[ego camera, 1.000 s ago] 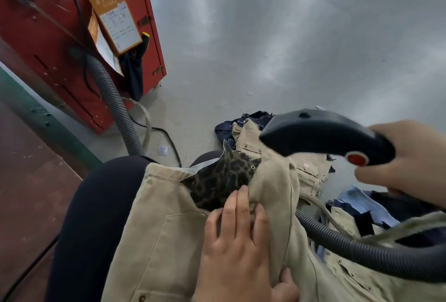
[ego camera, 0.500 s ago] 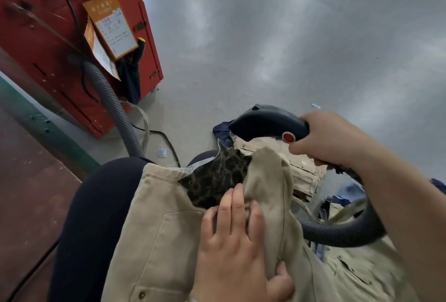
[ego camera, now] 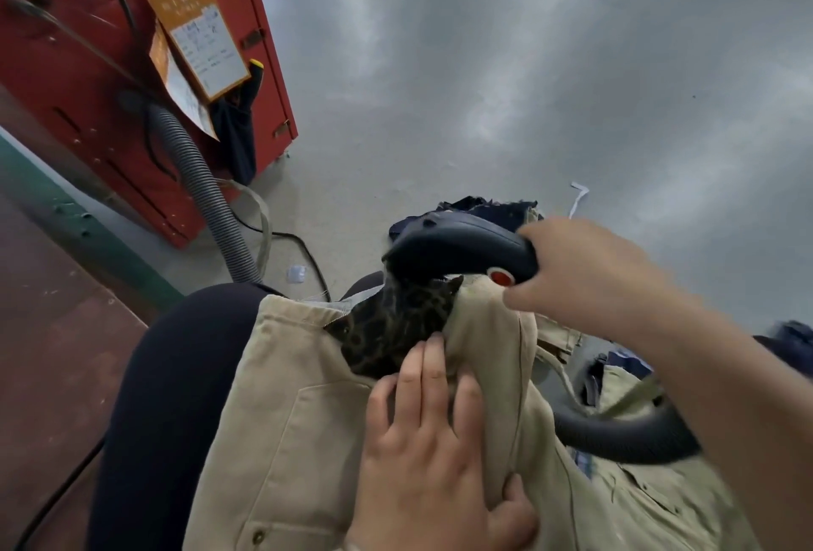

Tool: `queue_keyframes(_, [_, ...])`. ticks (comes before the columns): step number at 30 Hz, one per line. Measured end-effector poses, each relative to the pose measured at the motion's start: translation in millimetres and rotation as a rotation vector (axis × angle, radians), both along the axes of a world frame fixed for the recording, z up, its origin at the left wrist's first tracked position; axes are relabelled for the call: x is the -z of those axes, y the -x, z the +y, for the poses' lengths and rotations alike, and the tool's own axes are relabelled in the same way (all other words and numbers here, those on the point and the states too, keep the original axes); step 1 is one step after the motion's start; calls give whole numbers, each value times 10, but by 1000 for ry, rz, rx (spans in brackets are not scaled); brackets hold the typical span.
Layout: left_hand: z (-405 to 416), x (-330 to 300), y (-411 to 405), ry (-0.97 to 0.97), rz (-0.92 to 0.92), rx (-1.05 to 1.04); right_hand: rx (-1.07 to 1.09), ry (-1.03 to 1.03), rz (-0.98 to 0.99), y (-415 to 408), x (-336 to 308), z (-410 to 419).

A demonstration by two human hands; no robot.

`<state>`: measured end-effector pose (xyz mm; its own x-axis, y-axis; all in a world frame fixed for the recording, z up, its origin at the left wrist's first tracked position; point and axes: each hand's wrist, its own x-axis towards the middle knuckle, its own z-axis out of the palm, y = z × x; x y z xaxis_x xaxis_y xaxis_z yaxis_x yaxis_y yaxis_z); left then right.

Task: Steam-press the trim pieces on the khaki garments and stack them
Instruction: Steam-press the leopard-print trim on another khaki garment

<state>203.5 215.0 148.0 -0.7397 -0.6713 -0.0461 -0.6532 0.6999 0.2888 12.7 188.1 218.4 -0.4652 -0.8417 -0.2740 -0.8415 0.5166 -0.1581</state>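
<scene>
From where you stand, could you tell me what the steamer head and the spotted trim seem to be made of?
Steamer head: likely hard moulded plastic, dark with a soft sheen.
Spotted trim: seemingly a thin woven fabric, matte, leopard-printed, creasing where it meets the khaki garment.

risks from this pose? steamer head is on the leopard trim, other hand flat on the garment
1. The left hand lies flat on the khaki garment, fingertips at the edge of the leopard trim under the steamer head; steam could scald them.
2. The garment is draped over the knee, so heat may pass through.
3. The hose loops across the garments piled beside; it could drag them as the right hand moves.
</scene>
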Motion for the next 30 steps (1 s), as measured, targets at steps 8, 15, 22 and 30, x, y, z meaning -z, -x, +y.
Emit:
queue_keyframes(8, [-8,57,-52,-9,66,-18,35,153,-90,106,-399,80])
queue_keyframes(15, [23,92,-26,19,130,-21,-5,27,-24,-86,-395,395])
queue_keyframes(22, [20,69,-75,3,96,11,-24,58,83,-266,-69,-312])
queue_keyframes(30, [-275,90,-53,33,170,357,180,251,-8,-65,-437,192])
